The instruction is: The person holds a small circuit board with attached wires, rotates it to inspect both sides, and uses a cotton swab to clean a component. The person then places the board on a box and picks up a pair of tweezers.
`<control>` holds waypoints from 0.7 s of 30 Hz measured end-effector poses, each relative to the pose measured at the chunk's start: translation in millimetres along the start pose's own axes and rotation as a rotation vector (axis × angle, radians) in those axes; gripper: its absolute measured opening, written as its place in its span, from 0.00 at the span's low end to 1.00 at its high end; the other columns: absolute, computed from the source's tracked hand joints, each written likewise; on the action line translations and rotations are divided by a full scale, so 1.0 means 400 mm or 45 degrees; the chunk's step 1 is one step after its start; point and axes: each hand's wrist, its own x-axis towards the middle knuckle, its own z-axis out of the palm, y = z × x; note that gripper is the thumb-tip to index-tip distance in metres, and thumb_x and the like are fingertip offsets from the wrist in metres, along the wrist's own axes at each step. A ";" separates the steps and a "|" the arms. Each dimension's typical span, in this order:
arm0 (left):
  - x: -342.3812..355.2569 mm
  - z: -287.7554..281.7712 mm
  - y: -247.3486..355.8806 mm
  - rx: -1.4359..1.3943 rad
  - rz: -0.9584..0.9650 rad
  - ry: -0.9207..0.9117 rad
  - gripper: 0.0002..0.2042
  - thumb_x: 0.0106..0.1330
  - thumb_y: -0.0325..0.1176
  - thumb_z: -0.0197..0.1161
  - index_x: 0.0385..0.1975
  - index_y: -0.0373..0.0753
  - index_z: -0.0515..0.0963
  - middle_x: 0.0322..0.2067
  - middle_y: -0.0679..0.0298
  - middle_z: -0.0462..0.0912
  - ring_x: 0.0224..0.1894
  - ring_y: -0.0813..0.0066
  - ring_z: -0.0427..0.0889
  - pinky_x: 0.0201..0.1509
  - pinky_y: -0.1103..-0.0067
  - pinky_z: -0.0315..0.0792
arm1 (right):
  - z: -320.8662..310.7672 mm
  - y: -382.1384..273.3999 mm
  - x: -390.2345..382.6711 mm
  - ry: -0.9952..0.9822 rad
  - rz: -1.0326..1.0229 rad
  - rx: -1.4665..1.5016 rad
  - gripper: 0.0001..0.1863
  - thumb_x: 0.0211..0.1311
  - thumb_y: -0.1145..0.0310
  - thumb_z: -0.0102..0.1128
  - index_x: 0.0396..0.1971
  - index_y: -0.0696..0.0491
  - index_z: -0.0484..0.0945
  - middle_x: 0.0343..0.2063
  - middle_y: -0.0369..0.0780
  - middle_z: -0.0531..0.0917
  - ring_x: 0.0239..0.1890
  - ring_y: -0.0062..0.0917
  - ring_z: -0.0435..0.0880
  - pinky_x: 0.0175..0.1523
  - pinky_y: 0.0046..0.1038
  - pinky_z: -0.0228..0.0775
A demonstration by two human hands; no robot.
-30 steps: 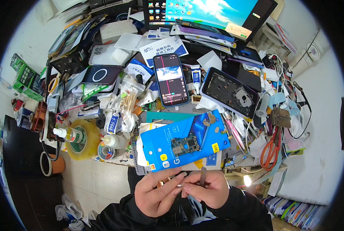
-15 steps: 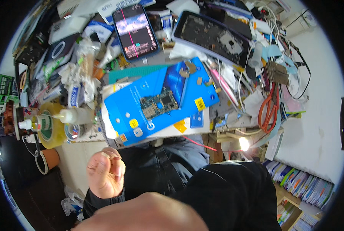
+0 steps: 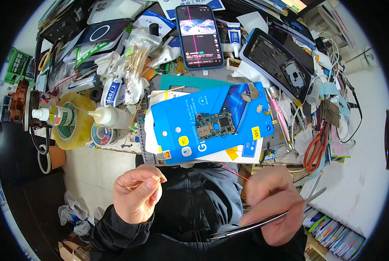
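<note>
My left hand (image 3: 138, 194) is raised over my lap, thumb and fingertips pinched together; whatever may be between them is too small to make out. Lower right, my right hand (image 3: 276, 204) grips slim metal tweezers (image 3: 260, 222), their pointed end toward my lap. Beyond both hands, a dark green phone circuit board (image 3: 216, 125) lies on a blue printed box (image 3: 177, 114) at the bench's front edge. Small metal shield pieces (image 3: 249, 92) rest on the box's far right corner.
A lit phone (image 3: 200, 43) stands behind the box, beside an opened phone housing (image 3: 275, 61). At left are a white dropper bottle (image 3: 111, 117), a tape roll (image 3: 68, 135) and a bag of cotton swabs (image 3: 135, 58). Red-handled scissors (image 3: 316, 150) hang at right.
My right hand has swung from the lower middle out to the right, where the tweezers now show. The pinched left hand stays over my lap; the view has shifted, moving the bench rightward in it.
</note>
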 end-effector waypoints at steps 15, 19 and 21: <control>0.012 0.048 0.007 0.067 -0.097 -0.051 0.10 0.74 0.33 0.60 0.42 0.33 0.84 0.42 0.47 0.84 0.20 0.76 0.75 0.22 0.83 0.67 | 0.005 0.017 -0.017 -0.204 -0.129 -0.367 0.18 0.52 0.78 0.75 0.45 0.58 0.86 0.44 0.52 0.86 0.33 0.31 0.88 0.35 0.25 0.76; 0.007 0.047 0.013 0.100 -0.115 -0.070 0.10 0.74 0.32 0.59 0.41 0.32 0.84 0.42 0.47 0.83 0.21 0.75 0.76 0.23 0.83 0.68 | 0.009 0.032 -0.026 -0.202 -0.111 -0.310 0.17 0.52 0.77 0.75 0.44 0.59 0.85 0.45 0.53 0.86 0.33 0.31 0.88 0.35 0.26 0.77; 0.006 0.049 0.014 0.102 -0.145 -0.047 0.10 0.74 0.31 0.59 0.41 0.32 0.84 0.42 0.47 0.83 0.23 0.74 0.77 0.24 0.83 0.69 | 0.008 0.035 -0.022 -0.202 -0.132 -0.294 0.17 0.51 0.77 0.75 0.44 0.59 0.85 0.46 0.53 0.86 0.33 0.31 0.88 0.35 0.26 0.78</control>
